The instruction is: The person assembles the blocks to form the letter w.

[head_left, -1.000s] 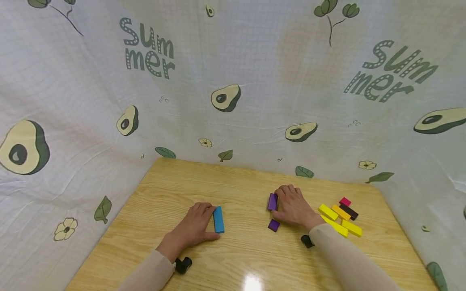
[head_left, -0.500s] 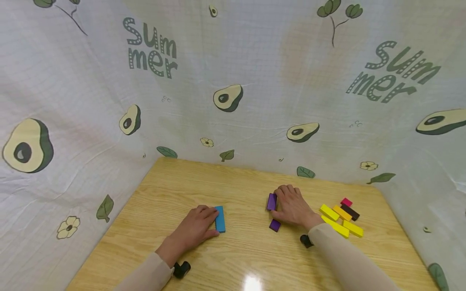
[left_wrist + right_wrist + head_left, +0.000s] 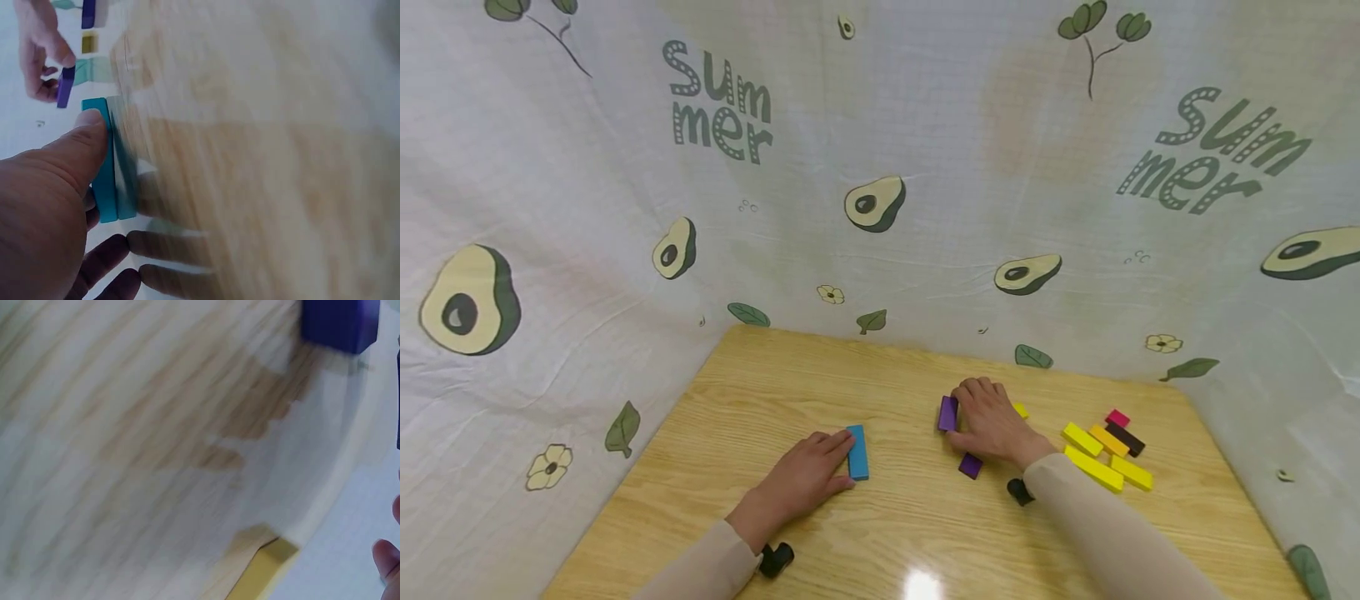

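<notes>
My left hand (image 3: 808, 471) pinches a blue rectangular block (image 3: 857, 452), fingertips at its far end and thumb at the near end. In the left wrist view the thumb overlaps the end of that blue block (image 3: 107, 169), and the lower fingers stick out loosely. A purple rectangular block (image 3: 948, 414) is gripped by my right hand (image 3: 996, 423) between thumb and fingers; the left wrist view shows this purple block (image 3: 65, 87) from the side. Just below the right thumb lies a small purple cube (image 3: 971, 466), which appears large in the right wrist view.
Several yellow blocks (image 3: 1093, 469), an orange block (image 3: 1108, 440), a dark brown block (image 3: 1125, 439) and a red block (image 3: 1117, 418) lie at right. Another yellow block (image 3: 1021, 410) peeks out behind the right hand. A printed cloth (image 3: 925, 250) borders the wooden table (image 3: 820, 367).
The right hand has moved left with the purple block, uncovering a yellow block behind it. The left fingers have come over the far end of the blue block. The head view has shifted slightly.
</notes>
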